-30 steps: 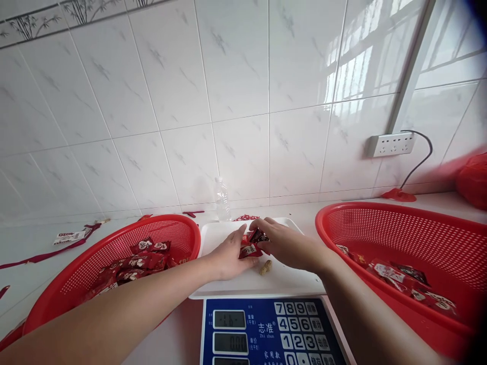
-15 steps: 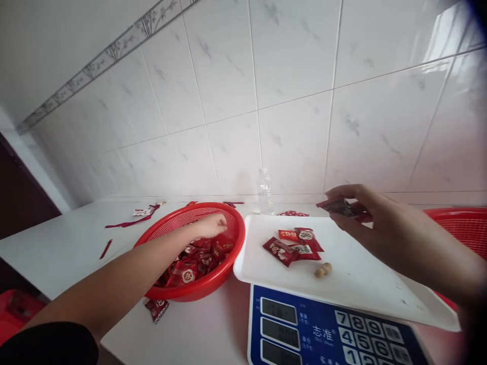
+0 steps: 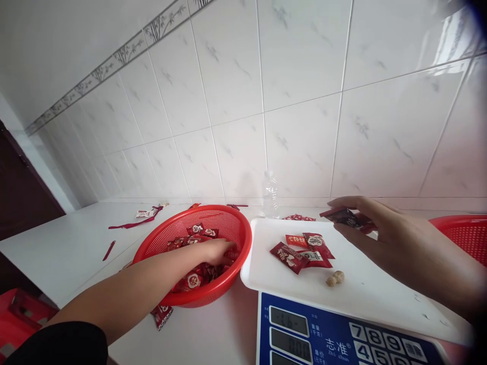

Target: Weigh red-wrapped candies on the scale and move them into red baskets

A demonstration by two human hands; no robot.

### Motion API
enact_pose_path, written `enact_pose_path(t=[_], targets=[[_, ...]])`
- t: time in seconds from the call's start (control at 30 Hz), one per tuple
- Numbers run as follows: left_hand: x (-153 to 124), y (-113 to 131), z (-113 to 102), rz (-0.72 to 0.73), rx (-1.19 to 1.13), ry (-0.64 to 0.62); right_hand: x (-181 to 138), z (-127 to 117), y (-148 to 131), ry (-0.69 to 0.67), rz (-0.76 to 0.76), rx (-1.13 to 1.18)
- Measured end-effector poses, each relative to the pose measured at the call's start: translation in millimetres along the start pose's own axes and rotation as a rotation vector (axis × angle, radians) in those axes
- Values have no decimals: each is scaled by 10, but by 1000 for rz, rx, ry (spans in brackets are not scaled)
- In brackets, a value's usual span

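My right hand (image 3: 375, 228) pinches a dark red candy packet (image 3: 348, 218) between thumb and fingers, above the white scale tray (image 3: 365, 284). On that tray lie several red packets (image 3: 289, 257) in a small cluster, with an unshelled peanut (image 3: 335, 278) in front of them. My left hand (image 3: 218, 251) is down in the red mesh basket (image 3: 152, 243), touching the red packets (image 3: 193, 280) heaped inside. Its fingertips are hidden among the packets, so their grip does not show.
The blue scale panel (image 3: 327, 334) sits in front of the tray. Behind stands a clear plastic bottle (image 3: 270, 195) near the tiled wall. Another red basket (image 3: 464, 235) is at the right. A loose packet (image 3: 162, 317) and a red strip (image 3: 109, 251) lie on the table.
My left hand has gone lower into the basket, among the packets. My right hand still holds its packet above the tray. The view has shifted slightly.
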State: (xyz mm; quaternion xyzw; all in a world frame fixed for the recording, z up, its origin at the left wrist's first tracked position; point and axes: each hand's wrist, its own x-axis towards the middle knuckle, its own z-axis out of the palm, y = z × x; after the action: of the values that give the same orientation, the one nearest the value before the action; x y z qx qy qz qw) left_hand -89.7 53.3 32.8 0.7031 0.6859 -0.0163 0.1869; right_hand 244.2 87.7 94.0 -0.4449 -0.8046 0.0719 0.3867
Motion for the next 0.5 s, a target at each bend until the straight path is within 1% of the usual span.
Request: enact_pose_path(t=[0.07,0.13,0.33,0.4,0.5], targets=[[-15,-41,-71,15,-47,17,0,0,-7,-19,1,7],[-32,-99,-152,19,-104,60,4,0,-7,-28,0,9],[-105,-281,-386,2,-245,202,12,17,22,5,-41,-11],[-140,-289,-444,-3,-282,230,11,24,29,15,-57,-12],[-181,-237,-518,-1,-353,252,7,25,44,26,-78,-17]])
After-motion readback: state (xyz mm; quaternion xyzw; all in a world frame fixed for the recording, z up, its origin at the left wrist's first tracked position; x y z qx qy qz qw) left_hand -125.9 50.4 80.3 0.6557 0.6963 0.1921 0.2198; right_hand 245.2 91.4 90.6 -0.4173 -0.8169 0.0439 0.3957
